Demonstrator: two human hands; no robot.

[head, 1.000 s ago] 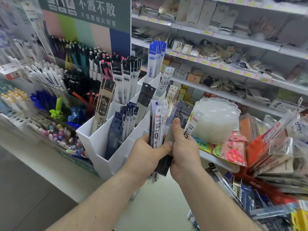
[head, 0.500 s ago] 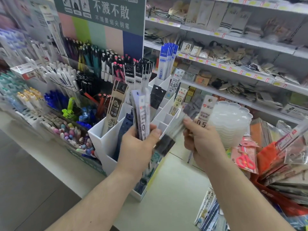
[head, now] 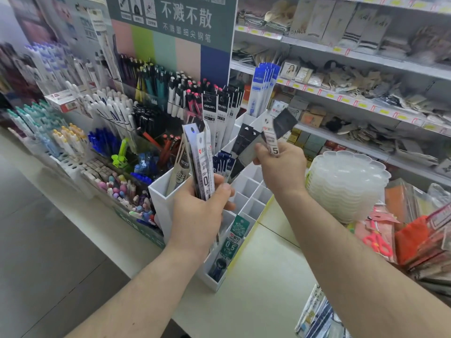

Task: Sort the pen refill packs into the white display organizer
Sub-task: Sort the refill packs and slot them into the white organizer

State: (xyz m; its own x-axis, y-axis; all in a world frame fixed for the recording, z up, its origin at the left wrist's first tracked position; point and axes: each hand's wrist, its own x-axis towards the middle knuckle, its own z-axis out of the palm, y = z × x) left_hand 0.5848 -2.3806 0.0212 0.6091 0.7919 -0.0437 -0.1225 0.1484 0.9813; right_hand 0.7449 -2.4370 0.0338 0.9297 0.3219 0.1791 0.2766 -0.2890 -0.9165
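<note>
Shop interior, bright even light. Grey floor at left. Pale worktop in front. White wall shelves at right with yellow price tags. Green sign above pen racks.
</note>
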